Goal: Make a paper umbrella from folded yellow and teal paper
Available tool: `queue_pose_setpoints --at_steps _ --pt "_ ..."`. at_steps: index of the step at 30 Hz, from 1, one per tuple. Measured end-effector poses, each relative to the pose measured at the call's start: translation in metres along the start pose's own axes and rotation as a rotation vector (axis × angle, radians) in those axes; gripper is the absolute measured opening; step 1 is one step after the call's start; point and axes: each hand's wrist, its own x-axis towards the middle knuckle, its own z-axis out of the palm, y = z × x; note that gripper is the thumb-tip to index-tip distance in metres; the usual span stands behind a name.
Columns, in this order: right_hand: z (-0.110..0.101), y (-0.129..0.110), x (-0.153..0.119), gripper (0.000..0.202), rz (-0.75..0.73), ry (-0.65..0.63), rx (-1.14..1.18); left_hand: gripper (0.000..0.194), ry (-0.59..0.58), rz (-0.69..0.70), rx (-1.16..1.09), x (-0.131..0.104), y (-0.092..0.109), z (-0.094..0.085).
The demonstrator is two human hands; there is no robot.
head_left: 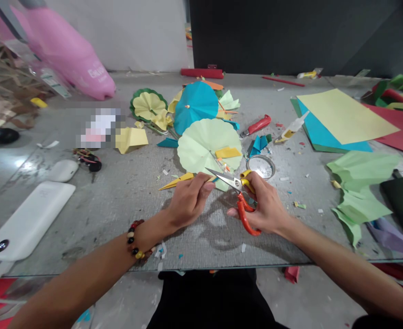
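Note:
My left hand (190, 199) pinches a small folded strip of yellow and blue paper (215, 179), which pokes out past the fingertips. Scissors (237, 183) with one yellow and one red handle are in my right hand (268, 205), their blades parted and pointing left, just above the strip. A folded yellow-orange paper piece (176, 181) lies beside my left hand. Behind both hands rests a pale green scalloped paper disc (201, 144) with a yellow piece (228, 152) on it. A blue paper cone (197, 107) stands behind the disc.
A tape roll (261, 167), a red cutter (257, 125) and a glue bottle (293, 128) lie right of the disc. Coloured sheets (345, 116) and crinkled green paper (362, 192) are further right. A white power bank (29, 219) is left, a pink bottle (67, 50) behind.

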Motion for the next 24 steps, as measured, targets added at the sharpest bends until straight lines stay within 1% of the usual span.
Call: queue_pose_setpoints --at_steps 10,24 --pt "-0.0006 -0.0011 0.0013 0.050 -0.002 0.008 0.018 0.033 -0.015 -0.020 -0.007 0.0006 0.0002 -0.0014" --pt "0.0006 0.0009 0.0000 0.050 0.002 -0.001 0.019 0.032 -0.003 0.000 -0.008 0.0006 -0.0002 0.0000"
